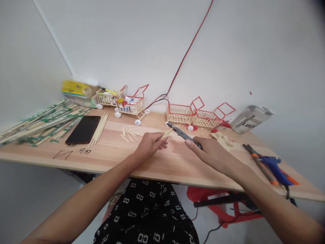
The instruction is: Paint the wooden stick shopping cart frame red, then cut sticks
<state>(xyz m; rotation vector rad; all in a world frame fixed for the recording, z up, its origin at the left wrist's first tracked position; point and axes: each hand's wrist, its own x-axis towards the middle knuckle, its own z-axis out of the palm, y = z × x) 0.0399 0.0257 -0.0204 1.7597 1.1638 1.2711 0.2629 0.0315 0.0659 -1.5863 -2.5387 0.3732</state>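
Observation:
Over the middle of the table, my left hand [152, 145] pinches a thin pale wooden stick [168, 131]. My right hand [207, 149] is closed around the dark grey handle of a plier-like hand tool [180, 131], whose metal head lies at the stick's far end. Whether its jaws grip the stick, I cannot tell. Short cut stick pieces [130, 133] lie left of my left hand. Behind my hands stands a small stick-built cart [179, 113] with a red rim and white wheels, beside a second similar cart [207, 118].
Two filled carts [130, 107] stand at the back left. A black phone [83, 130], long bare sticks [99, 129] and green-wrapped chopsticks [48, 123] lie left. At right are a blue glue gun [273, 166], orange-handled pliers [261, 164] and a grey-white bag [251, 119]. The wooden table [152, 169] meets the wall.

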